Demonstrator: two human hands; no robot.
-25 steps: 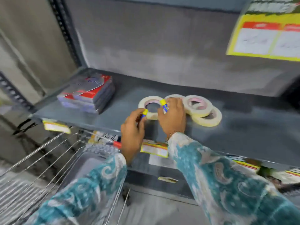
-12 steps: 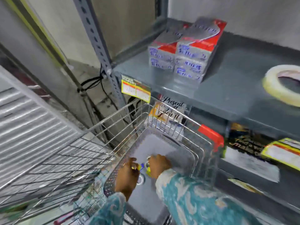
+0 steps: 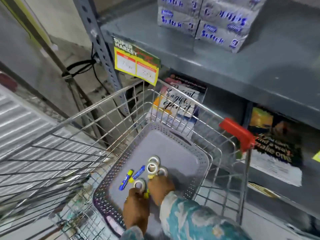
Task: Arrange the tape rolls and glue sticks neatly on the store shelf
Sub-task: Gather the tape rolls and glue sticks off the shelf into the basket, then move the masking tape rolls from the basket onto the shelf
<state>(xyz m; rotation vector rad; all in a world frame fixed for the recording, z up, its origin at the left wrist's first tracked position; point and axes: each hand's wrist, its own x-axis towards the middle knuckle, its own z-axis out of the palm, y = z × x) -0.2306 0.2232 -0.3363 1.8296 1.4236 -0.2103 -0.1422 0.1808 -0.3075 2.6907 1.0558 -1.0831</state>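
Both my hands reach down into a grey plastic basket (image 3: 199, 153) that sits in a wire shopping cart (image 3: 97, 108). Three small tape rolls (image 3: 152, 166) lie clustered on the basket floor. Another tape roll (image 3: 139, 185) lies nearer me, and my left hand (image 3: 136, 210) pinches its near edge. My right hand (image 3: 161, 186) is curled over the floor just below the cluster, and its fingertips are hidden. Two blue and yellow glue sticks (image 3: 133, 175) lie to the left of the rolls. A yellow glue stick end (image 3: 146, 195) shows between my hands. The grey store shelf (image 3: 259, 66) is above right.
Silver boxes with blue lettering (image 3: 216, 19) are stacked on the shelf's left part. A yellow price tag (image 3: 136, 64) hangs from the shelf edge above the cart. Printed cards (image 3: 180, 103) stand on the lower shelf behind the cart. The cart's red handle (image 3: 237, 134) is at right.
My view and both hands have dropped from the shelf, where several large tape rolls lay, down into the cart basket. My left hand has since closed on a small tape roll.
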